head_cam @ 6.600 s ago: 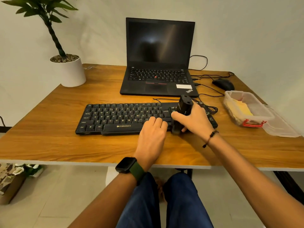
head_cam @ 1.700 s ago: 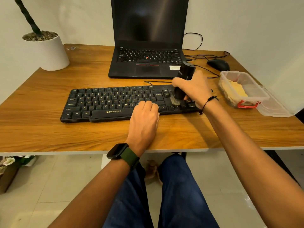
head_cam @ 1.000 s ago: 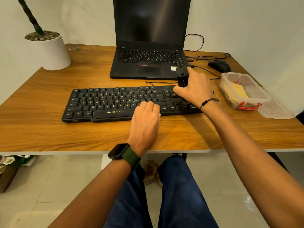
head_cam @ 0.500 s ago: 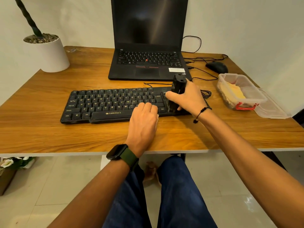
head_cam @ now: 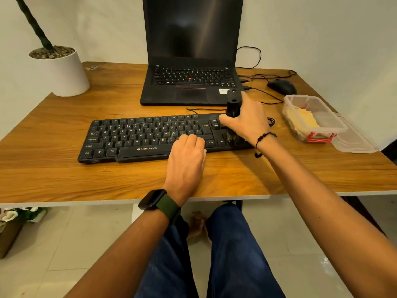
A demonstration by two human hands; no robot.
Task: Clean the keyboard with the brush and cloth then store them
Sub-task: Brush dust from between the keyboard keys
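Midway, brushing the right end of the keyboard (head_cam: 150,136) on the table (head_cam: 53,173).

Left hand (head_cam: 187,160) lies flat, fingers straight on the keys, steadying; right hand (head_cam: 247,123) grips the upright black brush (head_cam: 233,103), bristles hidden beneath the palm. Wiping and storing look undone: the yellow cloth (head_cam: 300,121), I judge, sits in the clear box (head_cam: 315,134), its lid (head_cam: 356,143) alongside.

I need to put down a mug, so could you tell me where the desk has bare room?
Bare wood lies between the plant pot and laptop, and left of the keyboard. The right side, around mouse, cables and plastic container, is crowded.
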